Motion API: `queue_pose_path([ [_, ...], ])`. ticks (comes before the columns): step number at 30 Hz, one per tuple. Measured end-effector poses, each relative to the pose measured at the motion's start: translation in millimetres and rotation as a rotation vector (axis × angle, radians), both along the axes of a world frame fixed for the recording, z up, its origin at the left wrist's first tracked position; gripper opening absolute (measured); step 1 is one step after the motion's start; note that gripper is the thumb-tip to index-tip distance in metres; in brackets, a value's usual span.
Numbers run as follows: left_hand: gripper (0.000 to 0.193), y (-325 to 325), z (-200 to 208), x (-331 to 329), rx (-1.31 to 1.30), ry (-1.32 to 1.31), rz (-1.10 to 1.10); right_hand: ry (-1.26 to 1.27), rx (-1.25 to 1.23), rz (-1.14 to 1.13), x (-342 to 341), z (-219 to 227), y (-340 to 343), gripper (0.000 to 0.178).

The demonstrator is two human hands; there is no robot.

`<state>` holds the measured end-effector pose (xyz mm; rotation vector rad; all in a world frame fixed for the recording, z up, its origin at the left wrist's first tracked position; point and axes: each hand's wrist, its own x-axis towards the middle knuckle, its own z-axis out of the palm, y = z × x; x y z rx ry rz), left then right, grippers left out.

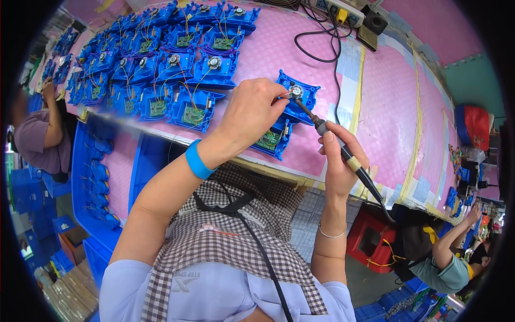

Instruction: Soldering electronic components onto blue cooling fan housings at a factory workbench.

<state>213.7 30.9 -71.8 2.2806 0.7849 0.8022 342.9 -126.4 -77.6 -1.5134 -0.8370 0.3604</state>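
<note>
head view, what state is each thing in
Left hand, pinching thin wire
Right hand, gripping soldering iron
Soldering iron, tip at speaker, heat unclear
Speaker, set in upper casing
Circuit board, exposed in lower casing
Yellow plug, plugged in
Blue bin, open, holding parts
Blue wristband, worn

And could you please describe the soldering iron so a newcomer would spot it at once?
Find the pink bench, then the right hand over its near edge. The soldering iron is the pen-like tool it holds, tip close to a round speaker. Unlike the blue cases nearby, it is slim, with a yellow band.
</note>
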Motion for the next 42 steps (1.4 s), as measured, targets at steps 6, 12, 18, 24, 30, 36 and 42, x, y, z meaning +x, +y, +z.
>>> queue_pose_path([
  [6,0.013,1.0,-0.5,0.9,0.008,-0.008,-0.004,-0.016,0.046,-0.026,2.4,5.1,-5.8,0.02],
  [12,0.012,0.7,-2.8,2.1,0.016,-0.014,-0.005,0.01,0.053,-0.074,6.6,4.4,-13.5,0.023],
  [18,0.014,4.7,-8.7,2.2,0.093,0.06,-0.008,-0.022,0.052,-0.157,12.7,-4.0,-23.4,0.021],
  [24,0.015,2.9,-20.8,6.2,0.059,0.017,0.022,0.013,0.17,-0.237,13.5,-10.3,-22.6,0.026],
  [30,0.019,-1.3,8.9,-4.2,0.063,-0.017,0.073,0.06,0.284,-0.187,-1.5,-21.3,-22.8,0.033],
  [36,0.026,-56.1,57.9,-80.1,-0.508,-0.358,0.115,-0.028,0.401,-0.019,-42.0,-25.9,-30.8,0.04],
  [42,0.039,-104.0,31.5,-13.5,-0.313,-0.746,-0.267,-0.162,0.482,-0.045,-82.2,-32.2,-36.5,0.032],
])
